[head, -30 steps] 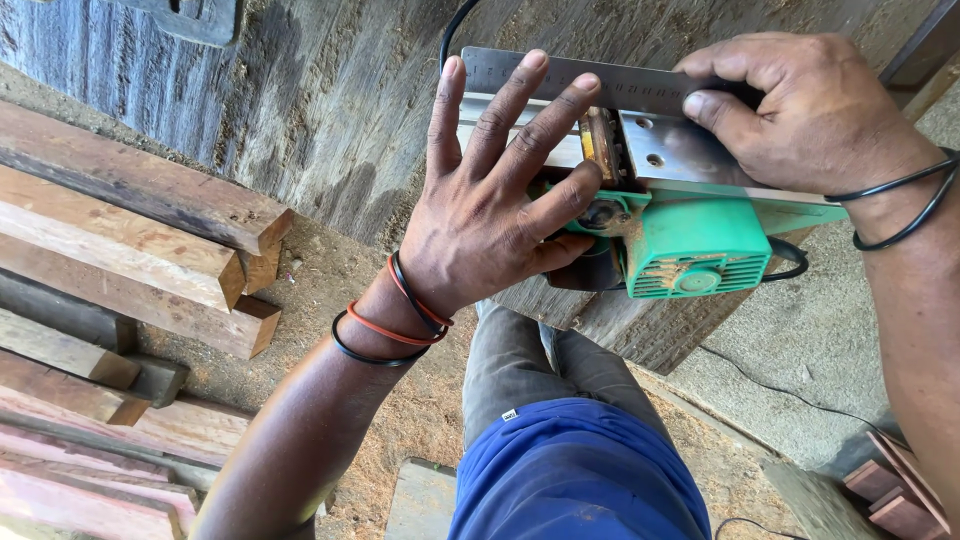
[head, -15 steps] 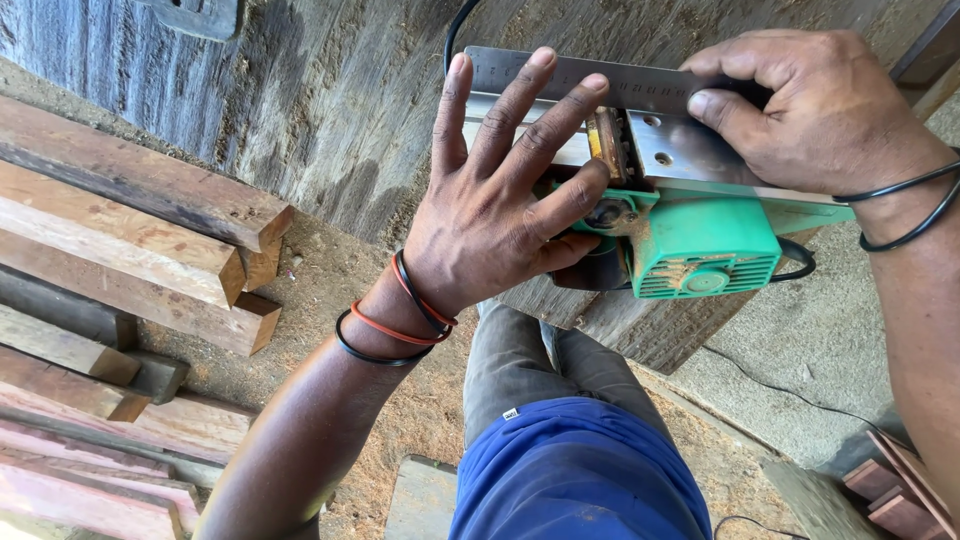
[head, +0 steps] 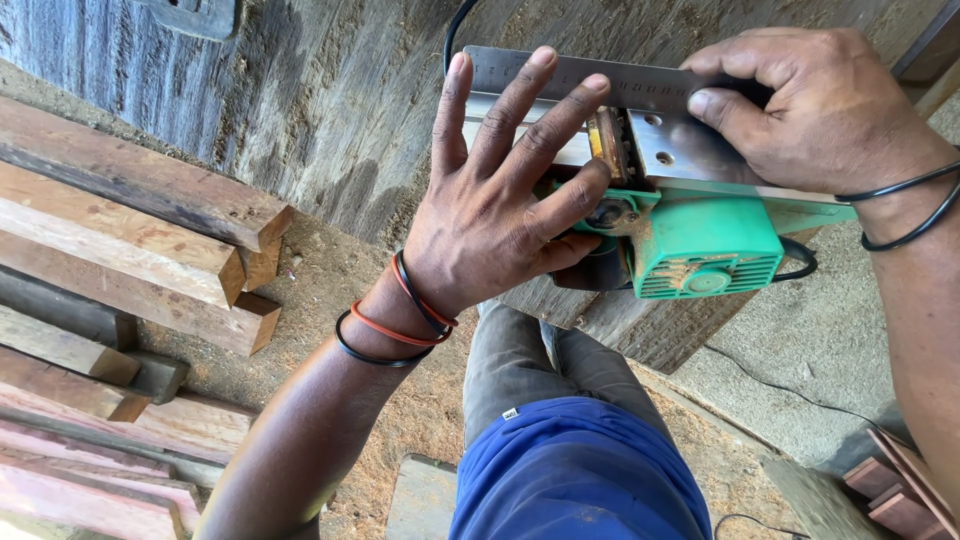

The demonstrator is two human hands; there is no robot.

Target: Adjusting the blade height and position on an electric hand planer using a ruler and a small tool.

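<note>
Checking step: left hand (head: 490, 210), fingers spread wide, presses flat on the upturned green electric planer (head: 690, 235) resting on a wooden block (head: 640, 330); right hand (head: 800, 105) pinches a steel ruler (head: 600, 80) across its sole. Next move likely calls for sighting the blade against the ruler's edge.

Rough timber beams (head: 120, 240) lie stacked at the left on a sawdust-strewn dirt floor (head: 330, 300). A weathered plank wall (head: 300, 90) rises behind, in daylight.
</note>
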